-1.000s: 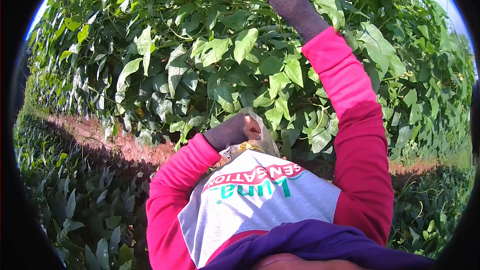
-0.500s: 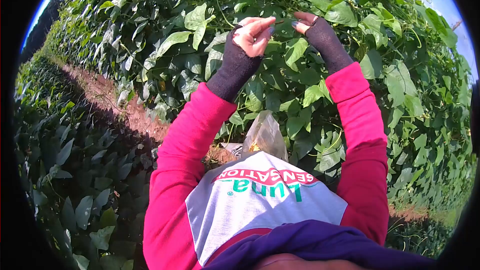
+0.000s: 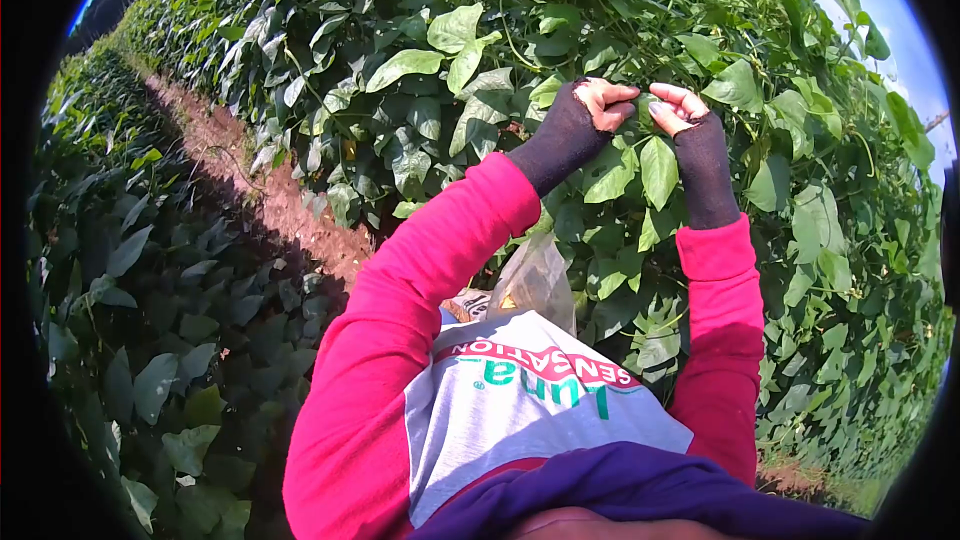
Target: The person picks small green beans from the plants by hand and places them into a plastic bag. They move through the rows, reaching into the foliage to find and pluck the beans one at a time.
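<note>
Where sunlit, bright green leaves (image 3: 659, 172)

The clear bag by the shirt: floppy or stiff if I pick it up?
Probably floppy: the bag looks thin and see-through. It'd likely crumple if pushed, since its side looks creased. The shirt hides its bottom, so weight is unclear.
</note>
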Demonstrator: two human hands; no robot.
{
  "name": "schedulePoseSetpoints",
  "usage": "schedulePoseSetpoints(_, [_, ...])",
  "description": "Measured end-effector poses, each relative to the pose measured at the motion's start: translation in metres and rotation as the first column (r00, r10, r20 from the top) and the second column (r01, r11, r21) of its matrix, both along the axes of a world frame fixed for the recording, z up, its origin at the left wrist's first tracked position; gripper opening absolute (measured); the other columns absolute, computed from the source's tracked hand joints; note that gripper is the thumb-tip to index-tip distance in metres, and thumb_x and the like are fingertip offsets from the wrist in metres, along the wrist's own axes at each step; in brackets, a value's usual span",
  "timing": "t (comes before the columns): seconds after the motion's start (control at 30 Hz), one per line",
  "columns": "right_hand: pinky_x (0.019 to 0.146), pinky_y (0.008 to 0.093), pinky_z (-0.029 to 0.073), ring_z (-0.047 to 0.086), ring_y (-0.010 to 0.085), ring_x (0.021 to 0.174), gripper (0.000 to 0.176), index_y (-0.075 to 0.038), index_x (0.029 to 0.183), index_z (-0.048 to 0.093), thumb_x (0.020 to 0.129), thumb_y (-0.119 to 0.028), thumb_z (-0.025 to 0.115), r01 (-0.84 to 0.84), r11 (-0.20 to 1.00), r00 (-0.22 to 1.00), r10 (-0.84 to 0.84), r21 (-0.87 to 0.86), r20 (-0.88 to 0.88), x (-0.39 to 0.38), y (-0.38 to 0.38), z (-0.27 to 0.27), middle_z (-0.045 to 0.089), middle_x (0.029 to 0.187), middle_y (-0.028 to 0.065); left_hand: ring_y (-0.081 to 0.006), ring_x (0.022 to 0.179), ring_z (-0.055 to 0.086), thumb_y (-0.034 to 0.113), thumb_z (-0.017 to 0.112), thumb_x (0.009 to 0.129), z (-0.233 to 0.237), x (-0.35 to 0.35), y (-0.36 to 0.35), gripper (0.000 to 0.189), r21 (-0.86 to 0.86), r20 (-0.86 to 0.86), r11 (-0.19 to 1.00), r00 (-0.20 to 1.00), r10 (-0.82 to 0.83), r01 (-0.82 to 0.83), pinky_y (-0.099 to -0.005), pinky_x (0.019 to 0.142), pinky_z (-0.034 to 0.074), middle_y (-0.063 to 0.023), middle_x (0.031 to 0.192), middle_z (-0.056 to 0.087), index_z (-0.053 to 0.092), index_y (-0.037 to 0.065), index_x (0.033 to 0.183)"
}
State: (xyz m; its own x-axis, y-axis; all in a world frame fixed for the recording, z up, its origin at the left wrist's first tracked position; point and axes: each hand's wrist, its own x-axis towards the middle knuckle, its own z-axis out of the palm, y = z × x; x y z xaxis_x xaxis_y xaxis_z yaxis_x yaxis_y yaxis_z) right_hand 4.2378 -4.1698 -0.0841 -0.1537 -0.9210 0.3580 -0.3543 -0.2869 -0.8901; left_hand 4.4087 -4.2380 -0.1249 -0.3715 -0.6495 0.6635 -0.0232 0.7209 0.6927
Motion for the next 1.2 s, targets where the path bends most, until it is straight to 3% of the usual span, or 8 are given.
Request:
schedulePoseSetpoints(0.3, [0.080,0.0224,0.046,0.057,0.0064,0.086,0.025,-0.004,0.114,0.065,0.090,-0.007,0.063,0.236,0.961,0.961,-0.252,-0.142,-0.110,0.022,0.011,0.006,0.065,0.096,-0.0005,-0.0054,0.069,0.060,0.013,0.066,0.088,-0.001,0.061,0.007,0.028,0.267,-0.146,0.921,0.956,-0.253,0.284,-0.0235,0.065,0.050,-0.0009,0.079,0.067,0.067,0.006,0.115])
schedulePoseSetpoints(0.5, [0.088,0.0301,0.046,0.061,0.0174,0.095,0.017,-0.004,0.105,0.068,0.088,-0.005,0.064,0.201,0.816,0.860,-0.412,-0.542,-0.301,0.104,0.028,0.022,0.066,0.103,0.0085,-0.0064,0.068,0.056,0.007,0.066,0.082,-0.089,0.149,0.023,0.010,0.665,0.088,0.554,0.683,-0.725,0.502,-0.0260,0.063,0.047,-0.0011,0.074,0.063,0.063,0.002,0.090])
schedulePoseSetpoints(0.77, [0.081,0.0321,0.051,0.065,0.0233,0.090,0.018,-0.004,0.098,0.069,0.082,0.001,0.065,-0.253,0.801,0.844,-0.092,-0.543,-0.528,0.224,-0.024,0.059,0.068,0.098,0.0112,-0.0298,0.073,0.065,0.015,0.069,0.073,-0.210,0.232,-0.004,0.025,0.401,0.629,0.777,0.471,-0.619,0.485,-0.0360,0.067,0.051,-0.0154,0.079,0.067,0.067,0.000,0.092])
schedulePoseSetpoints(0.97, [0.079,0.0269,0.050,0.065,0.0135,0.089,0.024,-0.005,0.112,0.067,0.092,-0.015,0.059,-0.184,0.874,0.851,-0.087,-0.449,-0.518,0.258,-0.169,0.103,0.070,0.101,0.0075,-0.0317,0.075,0.065,0.017,0.067,0.076,-0.216,0.271,-0.033,0.026,0.254,0.560,0.849,0.646,-0.519,0.463,-0.0368,0.070,0.051,-0.0166,0.080,0.067,0.068,0.000,0.095])
schedulePoseSetpoints(1.0, [0.077,0.0380,0.053,0.067,0.0289,0.087,0.023,-0.003,0.097,0.070,0.081,-0.016,0.059,0.038,0.973,0.864,-0.146,-0.227,-0.482,0.272,-0.174,0.126,0.069,0.090,0.0165,-0.0317,0.075,0.065,0.017,0.067,0.076,-0.201,0.280,-0.033,0.026,0.255,0.565,0.844,0.636,-0.526,0.472,-0.0368,0.070,0.051,-0.0166,0.080,0.067,0.068,0.000,0.095])
schedulePoseSetpoints(1.03, [0.073,0.0390,0.054,0.069,0.0278,0.088,0.024,-0.005,0.098,0.072,0.081,-0.018,0.062,-0.012,0.853,0.760,-0.332,-0.521,-0.560,0.251,-0.245,0.107,0.070,0.093,0.0163,-0.0321,0.078,0.066,0.018,0.065,0.079,-0.170,0.290,-0.029,0.025,0.302,0.562,0.856,0.648,-0.515,0.419,-0.0374,0.071,0.052,-0.0163,0.083,0.068,0.068,0.000,0.096])
schedulePoseSetpoints(1.1, [0.071,0.0389,0.054,0.070,0.0250,0.088,0.022,-0.009,0.098,0.073,0.083,-0.022,0.063,0.144,0.948,-0.309,-0.230,-0.285,-0.923,0.247,-0.312,0.122,0.072,0.095,0.0133,-0.0323,0.083,0.066,0.021,0.060,0.086,-0.130,0.308,-0.030,0.025,0.377,0.578,0.864,0.644,-0.501,0.334,-0.0377,0.075,0.052,-0.0152,0.089,0.068,0.068,0.000,0.099])
schedulePoseSetpoints(1.2, [0.070,0.0384,0.054,0.069,0.0242,0.089,0.021,-0.010,0.098,0.074,0.084,-0.021,0.062,0.194,0.932,-0.347,-0.228,-0.307,-0.910,0.247,-0.350,0.118,0.072,0.095,0.0117,-0.0285,0.086,0.067,0.023,0.064,0.089,-0.086,0.337,-0.043,0.024,0.321,0.519,0.906,0.749,-0.411,0.275,-0.0370,0.078,0.052,-0.0147,0.096,0.069,0.069,0.006,0.105])
